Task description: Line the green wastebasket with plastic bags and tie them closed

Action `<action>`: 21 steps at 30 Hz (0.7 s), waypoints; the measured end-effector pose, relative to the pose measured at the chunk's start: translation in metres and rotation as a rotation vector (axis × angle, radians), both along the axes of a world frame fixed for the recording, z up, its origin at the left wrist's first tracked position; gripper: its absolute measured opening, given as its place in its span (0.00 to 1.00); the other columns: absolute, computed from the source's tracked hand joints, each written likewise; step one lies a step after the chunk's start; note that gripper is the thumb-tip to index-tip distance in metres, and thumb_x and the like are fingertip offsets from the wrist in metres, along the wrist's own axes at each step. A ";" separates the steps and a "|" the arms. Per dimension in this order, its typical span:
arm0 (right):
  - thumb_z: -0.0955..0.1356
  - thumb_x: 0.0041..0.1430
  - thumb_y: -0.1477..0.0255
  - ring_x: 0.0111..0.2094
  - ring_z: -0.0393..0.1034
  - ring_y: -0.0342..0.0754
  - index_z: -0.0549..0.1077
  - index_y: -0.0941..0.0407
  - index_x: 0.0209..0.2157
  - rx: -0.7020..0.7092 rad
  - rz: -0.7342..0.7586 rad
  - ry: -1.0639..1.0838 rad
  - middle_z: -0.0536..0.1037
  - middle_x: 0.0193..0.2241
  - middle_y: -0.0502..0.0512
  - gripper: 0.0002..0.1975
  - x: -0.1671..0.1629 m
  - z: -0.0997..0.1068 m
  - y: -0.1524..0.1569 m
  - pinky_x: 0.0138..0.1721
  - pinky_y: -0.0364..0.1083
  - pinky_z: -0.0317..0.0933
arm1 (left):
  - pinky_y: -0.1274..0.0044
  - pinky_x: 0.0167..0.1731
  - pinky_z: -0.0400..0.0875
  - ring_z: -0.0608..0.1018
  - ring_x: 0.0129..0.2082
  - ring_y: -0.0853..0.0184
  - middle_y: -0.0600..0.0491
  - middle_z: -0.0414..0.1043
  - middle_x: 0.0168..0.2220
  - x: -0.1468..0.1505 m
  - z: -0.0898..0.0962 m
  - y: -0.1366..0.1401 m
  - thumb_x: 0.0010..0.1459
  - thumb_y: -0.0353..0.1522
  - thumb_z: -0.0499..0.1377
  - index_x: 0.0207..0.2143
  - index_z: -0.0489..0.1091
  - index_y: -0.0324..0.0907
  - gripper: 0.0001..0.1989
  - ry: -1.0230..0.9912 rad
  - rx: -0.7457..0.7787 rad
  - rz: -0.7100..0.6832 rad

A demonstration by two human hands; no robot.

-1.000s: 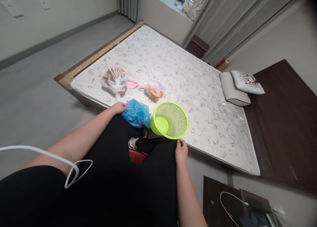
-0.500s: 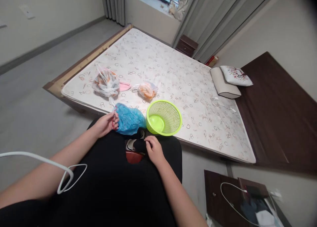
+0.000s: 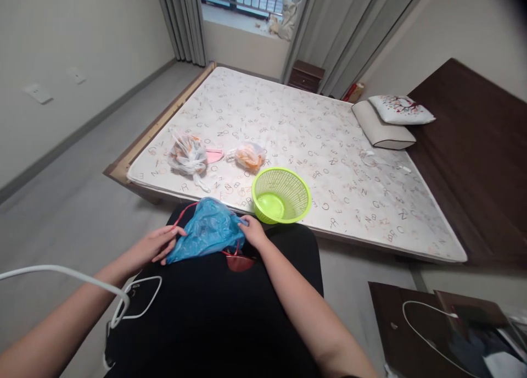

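Observation:
A crinkled blue plastic bag (image 3: pixel 209 229) with red drawstrings lies across my lap, spread between my hands. My left hand (image 3: pixel 158 245) grips its left edge, close to a red string. At the bag's right edge, the fingers of my right hand (image 3: pixel 253 231) pinch the plastic. Just beyond my right hand a lime-green plastic basket (image 3: pixel 304 194) stands on the mattress edge, tilted a little toward me. I see no contents in it.
On the mattress (image 3: pixel 263 103) lie a knotted white plastic bag (image 3: pixel 187 157), a pink item (image 3: pixel 214 155) and a small clear bag with orange contents (image 3: pixel 250 156). Pillows (image 3: pixel 401 110) rest by the headboard. A white cable (image 3: pixel 61 269) crosses my left forearm. A dark cabinet (image 3: pixel 395 328) stands at right.
My right hand has moved up from my lap and taken hold of the blue bag's right side. The bag has come nearer my body and is spread wider. The view has tilted up slightly.

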State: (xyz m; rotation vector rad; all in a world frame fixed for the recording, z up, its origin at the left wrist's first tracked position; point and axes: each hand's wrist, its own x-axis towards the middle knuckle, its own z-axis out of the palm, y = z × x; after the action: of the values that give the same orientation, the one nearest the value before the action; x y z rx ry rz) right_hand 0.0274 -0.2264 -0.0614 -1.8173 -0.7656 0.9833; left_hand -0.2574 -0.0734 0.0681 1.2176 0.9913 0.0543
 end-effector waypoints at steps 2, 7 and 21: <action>0.68 0.56 0.65 0.27 0.69 0.47 0.72 0.55 0.38 0.002 -0.147 0.148 0.73 0.24 0.47 0.10 0.010 0.002 -0.006 0.33 0.45 0.65 | 0.75 0.17 0.70 0.54 0.10 0.74 0.62 0.55 0.14 -0.019 -0.009 0.009 0.53 0.47 0.65 0.37 0.76 0.48 0.15 0.049 0.077 0.130; 0.68 0.54 0.62 0.31 0.72 0.49 0.72 0.55 0.40 0.059 -0.272 0.296 0.77 0.32 0.50 0.14 0.014 0.017 -0.008 0.34 0.46 0.68 | 0.73 0.24 0.74 0.77 0.26 0.63 0.52 0.76 0.32 -0.021 -0.015 0.015 0.46 0.47 0.69 0.39 0.77 0.49 0.20 0.155 0.333 0.243; 0.64 0.65 0.67 0.63 0.63 0.54 0.68 0.55 0.58 0.376 -0.144 -0.109 0.70 0.60 0.63 0.21 -0.035 0.038 0.037 0.66 0.56 0.57 | 0.64 0.65 0.61 0.72 0.62 0.53 0.47 0.74 0.58 0.152 -0.071 0.077 0.57 0.30 0.56 0.56 0.72 0.46 0.24 0.153 0.904 -0.323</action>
State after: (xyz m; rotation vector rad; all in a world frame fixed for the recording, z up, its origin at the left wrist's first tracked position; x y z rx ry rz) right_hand -0.0076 -0.1892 -0.0230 -1.5799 -0.8129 0.6037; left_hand -0.1058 0.0039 -0.0028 2.2260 0.9052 0.1694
